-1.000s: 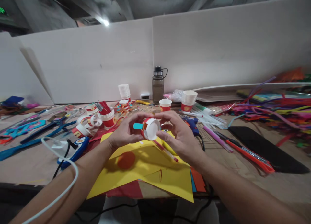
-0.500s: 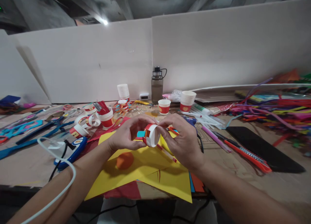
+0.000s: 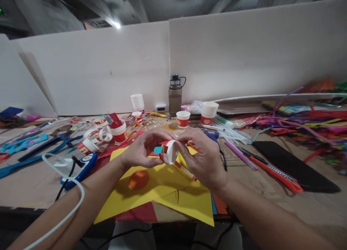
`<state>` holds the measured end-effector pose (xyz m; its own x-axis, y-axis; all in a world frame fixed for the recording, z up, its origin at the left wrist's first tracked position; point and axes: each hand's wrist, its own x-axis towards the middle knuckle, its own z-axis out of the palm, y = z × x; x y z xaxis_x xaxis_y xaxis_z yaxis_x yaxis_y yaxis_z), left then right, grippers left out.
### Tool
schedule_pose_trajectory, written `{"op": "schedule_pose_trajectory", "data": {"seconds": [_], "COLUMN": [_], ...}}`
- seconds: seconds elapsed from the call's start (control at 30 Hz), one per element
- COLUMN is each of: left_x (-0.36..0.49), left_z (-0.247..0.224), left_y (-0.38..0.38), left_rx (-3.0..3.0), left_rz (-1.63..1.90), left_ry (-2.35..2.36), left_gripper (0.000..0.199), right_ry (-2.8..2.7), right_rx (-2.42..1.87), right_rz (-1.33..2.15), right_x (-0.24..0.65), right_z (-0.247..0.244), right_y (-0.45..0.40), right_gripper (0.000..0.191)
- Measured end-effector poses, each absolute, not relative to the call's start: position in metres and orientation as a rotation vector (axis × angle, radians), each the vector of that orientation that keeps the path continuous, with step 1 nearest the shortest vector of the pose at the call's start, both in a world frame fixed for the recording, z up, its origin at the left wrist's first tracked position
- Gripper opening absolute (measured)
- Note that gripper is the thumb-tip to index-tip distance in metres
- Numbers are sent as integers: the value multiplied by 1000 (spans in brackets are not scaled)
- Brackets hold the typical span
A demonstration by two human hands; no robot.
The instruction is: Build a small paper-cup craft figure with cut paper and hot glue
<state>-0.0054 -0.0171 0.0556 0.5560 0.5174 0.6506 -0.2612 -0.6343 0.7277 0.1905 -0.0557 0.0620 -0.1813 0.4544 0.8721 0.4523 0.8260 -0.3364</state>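
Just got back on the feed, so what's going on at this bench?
Both hands are on one small red-and-white paper cup piece with blue and orange tabs: the left hand holds its tabbed side, the right hand its white end. They hold it above yellow paper sheets, on which an orange disc lies. Behind are a single upright cup and a dark bottle; a red utility knife lies to the right.

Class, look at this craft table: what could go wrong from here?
The small paper cup is pinched between the left hand and right hand, so it might crease if squeezed. The white cable loops across the left forearm and could snag. The orange cutter lies uncovered on the table; a careless reach might bring a cut.
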Motion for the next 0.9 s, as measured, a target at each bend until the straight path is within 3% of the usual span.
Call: {"op": "schedule_pose_trajectory", "data": {"seconds": [0.6, 0.9], "left_x": [-9, 0], "left_z": [56, 44], "left_y": [-14, -14], "left_rx": [1959, 1504], "left_rz": [1108, 1218], "left_ry": [229, 351], "left_gripper": [50, 52], "right_ry": [-1811, -1789], "right_rx": [-684, -812], "right_rz": [4, 197], "right_x": [189, 191], "right_z": [62, 63], "right_y": [-58, -51], "right_gripper": [5, 9]}}
